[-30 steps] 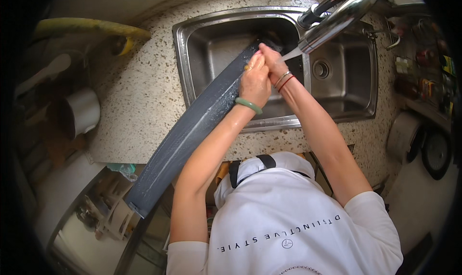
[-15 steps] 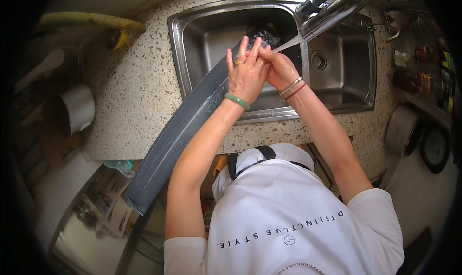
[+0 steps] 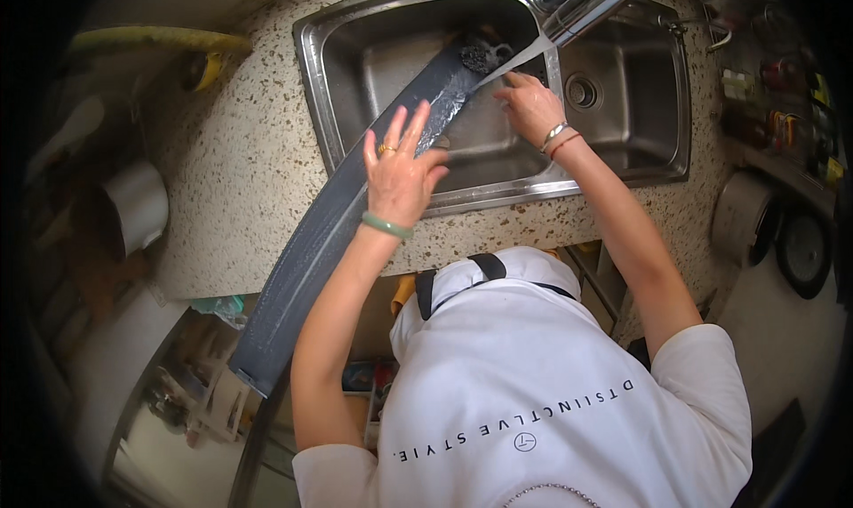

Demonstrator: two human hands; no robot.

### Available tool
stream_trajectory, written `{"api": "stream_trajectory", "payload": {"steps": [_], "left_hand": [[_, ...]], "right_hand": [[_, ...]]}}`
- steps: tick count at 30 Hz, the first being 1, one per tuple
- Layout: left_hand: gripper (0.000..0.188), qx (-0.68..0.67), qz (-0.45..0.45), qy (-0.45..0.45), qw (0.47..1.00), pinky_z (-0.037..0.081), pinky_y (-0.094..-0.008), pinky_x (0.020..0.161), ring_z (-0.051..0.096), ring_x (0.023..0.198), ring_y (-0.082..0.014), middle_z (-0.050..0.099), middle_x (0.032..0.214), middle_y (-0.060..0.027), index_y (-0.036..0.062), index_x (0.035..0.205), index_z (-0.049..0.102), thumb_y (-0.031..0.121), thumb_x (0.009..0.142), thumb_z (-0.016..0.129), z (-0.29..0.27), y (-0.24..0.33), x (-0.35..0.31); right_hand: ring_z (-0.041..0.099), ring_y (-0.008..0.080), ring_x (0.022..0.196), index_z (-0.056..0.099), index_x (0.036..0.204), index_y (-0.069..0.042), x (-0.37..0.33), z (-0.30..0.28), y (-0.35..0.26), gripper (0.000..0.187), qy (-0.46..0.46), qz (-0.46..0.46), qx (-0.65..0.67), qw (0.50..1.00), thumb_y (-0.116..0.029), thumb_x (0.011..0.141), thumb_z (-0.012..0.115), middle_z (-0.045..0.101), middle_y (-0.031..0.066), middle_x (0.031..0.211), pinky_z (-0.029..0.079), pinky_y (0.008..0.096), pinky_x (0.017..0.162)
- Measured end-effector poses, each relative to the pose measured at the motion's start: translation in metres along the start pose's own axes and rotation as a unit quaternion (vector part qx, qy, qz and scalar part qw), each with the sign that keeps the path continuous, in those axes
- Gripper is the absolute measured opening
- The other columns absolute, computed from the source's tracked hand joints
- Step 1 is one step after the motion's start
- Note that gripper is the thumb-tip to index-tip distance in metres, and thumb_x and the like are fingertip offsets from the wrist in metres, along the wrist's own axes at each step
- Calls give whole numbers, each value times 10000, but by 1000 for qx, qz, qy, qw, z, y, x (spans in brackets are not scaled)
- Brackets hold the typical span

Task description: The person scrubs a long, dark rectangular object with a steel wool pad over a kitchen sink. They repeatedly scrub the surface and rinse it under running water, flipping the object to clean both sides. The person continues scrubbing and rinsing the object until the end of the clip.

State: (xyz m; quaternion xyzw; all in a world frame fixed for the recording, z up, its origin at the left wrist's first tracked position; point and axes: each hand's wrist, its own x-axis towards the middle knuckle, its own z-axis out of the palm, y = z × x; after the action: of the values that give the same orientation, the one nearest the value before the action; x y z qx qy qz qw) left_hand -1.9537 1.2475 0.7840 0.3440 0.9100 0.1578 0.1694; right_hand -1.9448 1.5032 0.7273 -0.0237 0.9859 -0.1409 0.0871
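Far left, a pale metal pot (image 3: 147, 208) stands with contents too dark to tell; beside it, a long wet grey panel (image 3: 306, 250) slants from beyond the counter (image 3: 240, 188) edge up into the left basin (image 3: 355, 72). My left hand (image 3: 400, 184) is open above the panel, fingers spread, contact uncertain, while that basin holds the panel's upper end beneath a water stream (image 3: 511, 65). My right hand (image 3: 536, 112), fingers loosely bent and apart, gripping nothing, hovers near the divider; rightmost, the right basin (image 3: 635, 90) shows its round drain (image 3: 582, 92).
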Motion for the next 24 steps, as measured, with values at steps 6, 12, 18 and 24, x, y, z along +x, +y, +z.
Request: {"api": "stream_trajectory", "payload": {"steps": [6, 12, 18, 24], "left_hand": [[185, -422, 86, -278, 859, 128, -503, 1219, 124, 1527, -318, 367, 1584, -57, 222, 974, 796, 320, 818, 780, -30, 28, -23], [178, -455, 142, -339, 812, 83, -537, 1207, 37, 1540, -318, 308, 1614, -58, 212, 997, 789, 322, 869, 734, -32, 36, -26], [182, -478, 143, -390, 774, 75, -545, 1203, 7, 1539, -336, 277, 1624, -87, 205, 1039, 776, 309, 919, 687, -33, 38, -25], [202, -483, 140, -400, 766, 73, -540, 1203, 23, 1537, -344, 278, 1622, -102, 198, 1045, 769, 334, 935, 670, -34, 37, -25]], "right_hand": [[710, 230, 980, 696, 1146, -27, 8, -3, -3, 275, -122, 120, 312, 935, -203, 937, 659, 737, 127, 1068, 542, 325, 869], [697, 296, 976, 724, 1120, -88, 1, 5, 7, 281, -133, 118, 335, 925, -271, 917, 657, 730, 145, 1040, 537, 373, 883], [692, 309, 976, 719, 1119, -69, -2, 12, 8, 290, -143, 118, 343, 921, -271, 923, 651, 728, 156, 1037, 532, 370, 883], [687, 197, 980, 691, 1158, -19, 2, 3, 4, 274, -160, 116, 340, 919, -193, 956, 628, 728, 124, 1048, 525, 316, 891]]}}
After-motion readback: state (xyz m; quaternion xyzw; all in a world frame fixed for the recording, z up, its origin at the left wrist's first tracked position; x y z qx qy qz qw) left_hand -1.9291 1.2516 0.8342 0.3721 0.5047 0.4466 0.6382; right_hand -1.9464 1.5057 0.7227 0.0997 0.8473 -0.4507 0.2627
